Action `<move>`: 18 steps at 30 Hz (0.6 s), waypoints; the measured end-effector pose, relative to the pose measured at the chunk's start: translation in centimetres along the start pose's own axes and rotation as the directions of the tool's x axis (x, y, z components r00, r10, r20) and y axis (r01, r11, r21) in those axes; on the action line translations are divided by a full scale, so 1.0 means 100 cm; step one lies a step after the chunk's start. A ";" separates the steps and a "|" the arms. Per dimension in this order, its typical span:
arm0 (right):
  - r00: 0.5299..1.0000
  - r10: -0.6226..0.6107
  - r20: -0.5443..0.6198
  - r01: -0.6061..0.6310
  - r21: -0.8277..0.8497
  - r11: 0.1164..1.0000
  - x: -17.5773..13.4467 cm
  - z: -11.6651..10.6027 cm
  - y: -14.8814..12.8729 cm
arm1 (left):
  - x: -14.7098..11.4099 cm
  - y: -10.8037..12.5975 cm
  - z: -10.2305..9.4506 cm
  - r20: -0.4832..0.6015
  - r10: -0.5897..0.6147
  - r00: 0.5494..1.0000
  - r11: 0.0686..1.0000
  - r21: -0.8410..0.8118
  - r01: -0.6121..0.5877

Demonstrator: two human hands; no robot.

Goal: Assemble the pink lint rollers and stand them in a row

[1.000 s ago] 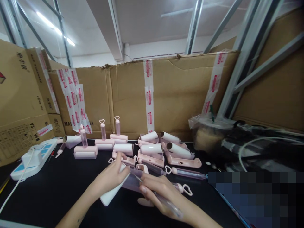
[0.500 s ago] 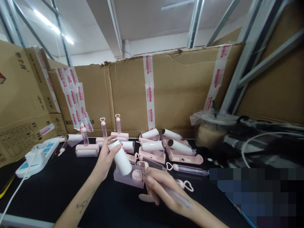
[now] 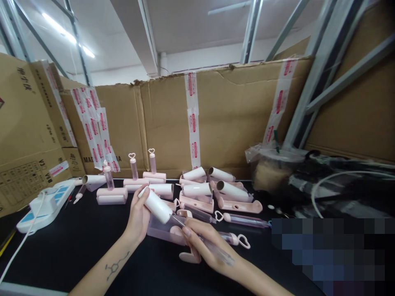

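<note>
Head view: white roll (image 3: 156, 205) tilted over the tray (image 3: 163, 235), left hand (image 3: 138, 218) fingers closed round it; right hand (image 3: 208, 242) fingers pinch a slim tool (image 3: 226, 258). Three units (image 3: 111, 197) look assembled at back left; several other rolls (image 3: 197, 189) lie uncovered. Can't tell if tool tip touches roll; left fingertips hidden.

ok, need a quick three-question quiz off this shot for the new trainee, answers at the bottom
1. What is the left hand holding?
2. Which of these lies on the left side of the table? A) drink cup, B) power strip, C) keyboard
3. True or false: the right hand holds a tool with a thin, pointed tip.

Key:
1. A white roll, tilted.
2. B
3. True
</note>
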State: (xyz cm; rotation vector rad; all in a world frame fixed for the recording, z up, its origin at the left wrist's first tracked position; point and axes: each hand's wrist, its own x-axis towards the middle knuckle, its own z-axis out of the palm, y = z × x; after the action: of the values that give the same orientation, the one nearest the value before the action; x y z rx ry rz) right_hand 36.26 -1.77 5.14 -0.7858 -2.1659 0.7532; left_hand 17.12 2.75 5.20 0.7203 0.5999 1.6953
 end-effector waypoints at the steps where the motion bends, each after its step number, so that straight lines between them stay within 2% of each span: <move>1: 1.000 0.004 -0.001 -0.004 0.008 1.000 0.000 0.001 0.001 | 0.001 0.000 0.000 -0.005 -0.003 1.000 1.000 -0.012 0.003; 3: 1.000 0.018 0.002 -0.018 0.031 0.999 0.000 0.002 0.001 | 0.003 -0.001 -0.002 -0.009 -0.034 0.999 0.998 -0.043 0.033; 8: 0.999 0.049 0.017 -0.050 0.077 0.996 -0.001 0.002 0.000 | 0.012 -0.005 -0.010 -0.066 -0.214 0.975 0.969 -0.139 0.203; 10: 0.999 0.049 0.017 -0.050 0.076 0.996 -0.001 0.002 -0.001 | 0.012 -0.006 -0.010 -0.072 -0.227 0.971 0.966 -0.141 0.215; 14: 0.999 0.036 0.017 -0.036 0.005 0.999 0.001 0.001 0.000 | 0.011 -0.003 -0.007 -0.049 -0.111 0.993 0.991 -0.086 0.107; 18: 1.000 -0.009 -0.023 0.006 -0.108 0.994 0.004 0.001 0.007 | 0.015 0.001 -0.008 -0.119 0.030 0.992 0.997 -0.072 -0.039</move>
State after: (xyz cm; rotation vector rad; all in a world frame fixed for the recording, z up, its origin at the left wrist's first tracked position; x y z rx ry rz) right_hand 36.18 -1.11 4.77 -0.8369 -2.2016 0.6242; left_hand 16.21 4.13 4.99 0.5832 0.6061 1.7920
